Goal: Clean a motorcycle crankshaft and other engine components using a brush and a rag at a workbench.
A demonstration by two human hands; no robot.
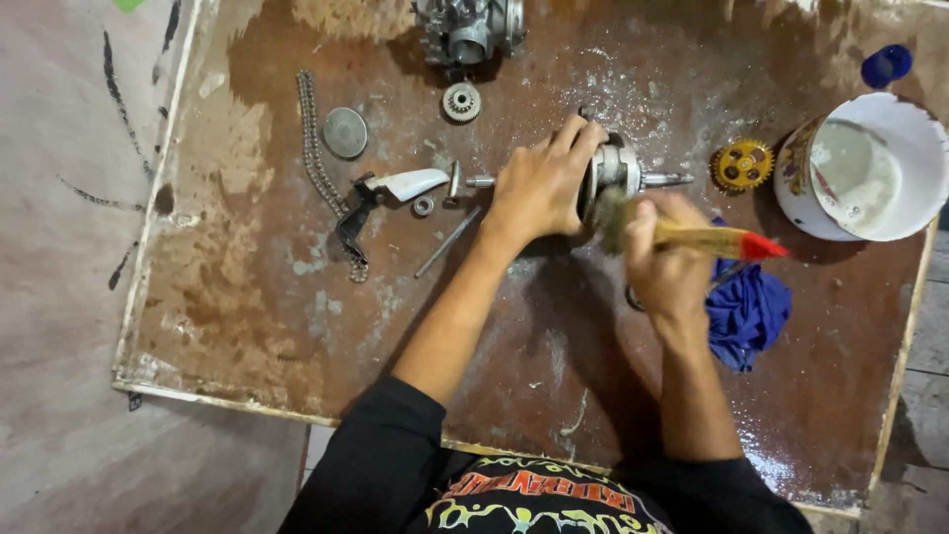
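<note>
Item 1: crankshaft [621, 170], centre of wet brown desk [247, 326], left hand [539, 188] grip closed around it. Item 2: paintbrush [692, 235], right hand [667, 262] grip closed on handle, bristles touching crankshaft. Nearby: brass gear [742, 164], white bucket [914, 213], blue rag [746, 311].

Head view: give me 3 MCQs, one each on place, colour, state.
1. Where does the chain lie?
A. left part of the board
B. inside the bucket
C. under the cloth

2. What colour is the gear beside the white bucket?
A. blue
B. yellow
C. black

3. What does the right hand hold?
A. nothing
B. a wrench
C. a paintbrush

Answers: 1 A, it stretches along the left side of the board. 2 B, it shows yellow beside the bucket. 3 C, fingers wrap the paintbrush against the metal shaft assembly steadied by the left hand.
</note>
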